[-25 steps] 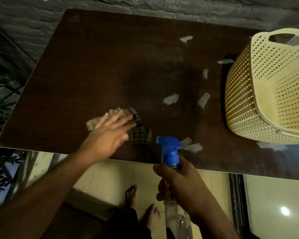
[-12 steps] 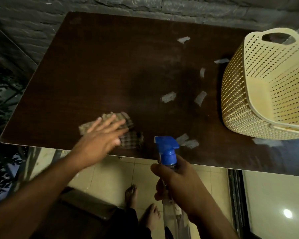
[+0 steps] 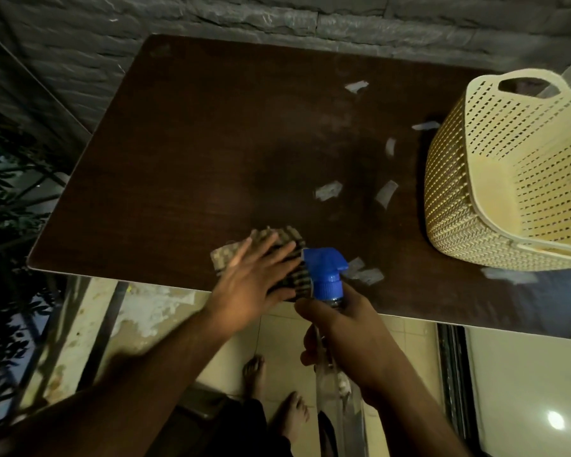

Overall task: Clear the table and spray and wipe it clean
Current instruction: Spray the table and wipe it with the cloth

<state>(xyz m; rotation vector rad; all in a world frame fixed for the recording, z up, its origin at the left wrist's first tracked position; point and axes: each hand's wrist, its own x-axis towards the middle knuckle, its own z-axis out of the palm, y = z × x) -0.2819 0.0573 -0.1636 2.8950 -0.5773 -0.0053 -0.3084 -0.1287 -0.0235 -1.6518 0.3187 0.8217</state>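
Observation:
A dark brown table (image 3: 211, 143) fills the view. My left hand (image 3: 254, 282) lies flat with straight fingers on a checked cloth (image 3: 289, 237) near the table's front edge. Just in front of that edge, my right hand (image 3: 346, 334) grips a clear spray bottle with a blue trigger head (image 3: 325, 275), its nozzle pointing left towards the cloth. Several torn scraps of pale paper (image 3: 327, 190) lie scattered over the right half of the table. A damp, darker patch shows in the table's middle.
A cream perforated plastic basket (image 3: 495, 179) lies tilted on the table's right end. A grey stone wall (image 3: 277, 14) runs behind the table. My bare feet (image 3: 277, 390) stand on pale floor tiles below. Dark plants (image 3: 10, 192) are at the left.
My left hand has slid the cloth to the right along the front edge, close up to the spray head. The right hand with the bottle has hardly moved.

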